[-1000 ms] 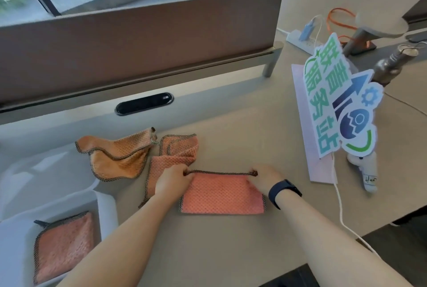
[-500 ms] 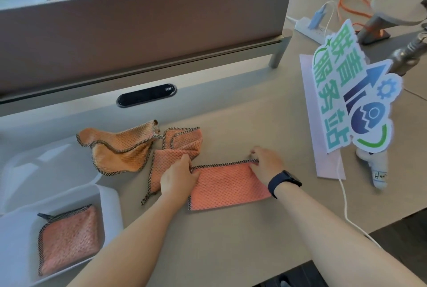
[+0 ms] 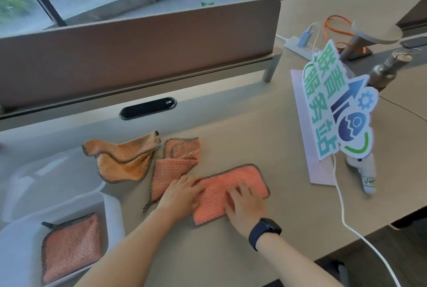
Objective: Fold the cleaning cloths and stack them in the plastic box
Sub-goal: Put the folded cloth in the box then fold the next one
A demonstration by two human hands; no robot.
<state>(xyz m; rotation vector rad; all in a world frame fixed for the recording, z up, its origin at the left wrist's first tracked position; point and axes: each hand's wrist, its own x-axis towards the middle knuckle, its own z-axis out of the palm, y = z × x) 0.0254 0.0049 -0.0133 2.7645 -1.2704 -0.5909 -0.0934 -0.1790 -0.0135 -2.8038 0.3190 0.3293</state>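
A salmon-pink cleaning cloth (image 3: 240, 185), folded in half, lies flat on the desk in front of me. My left hand (image 3: 182, 196) rests flat on its left end and my right hand (image 3: 245, 203) presses on its lower middle, fingers spread. Left of it lie a crumpled pink cloth (image 3: 175, 166) and a crumpled orange cloth (image 3: 124, 159). The clear plastic box (image 3: 111, 222) stands at the lower left with one folded pink cloth (image 3: 71, 247) inside.
The box's clear lid (image 3: 46, 171) lies open behind it. A standing cut-out sign (image 3: 335, 106) on a white base stands to the right, with a white cable (image 3: 342, 206) running off the desk edge. A brown divider panel (image 3: 138, 56) borders the back.
Both hands have left the cloth's far corners and now lie flat on top of it. The right hand slid left and nearer to me. The cloth turned slightly.
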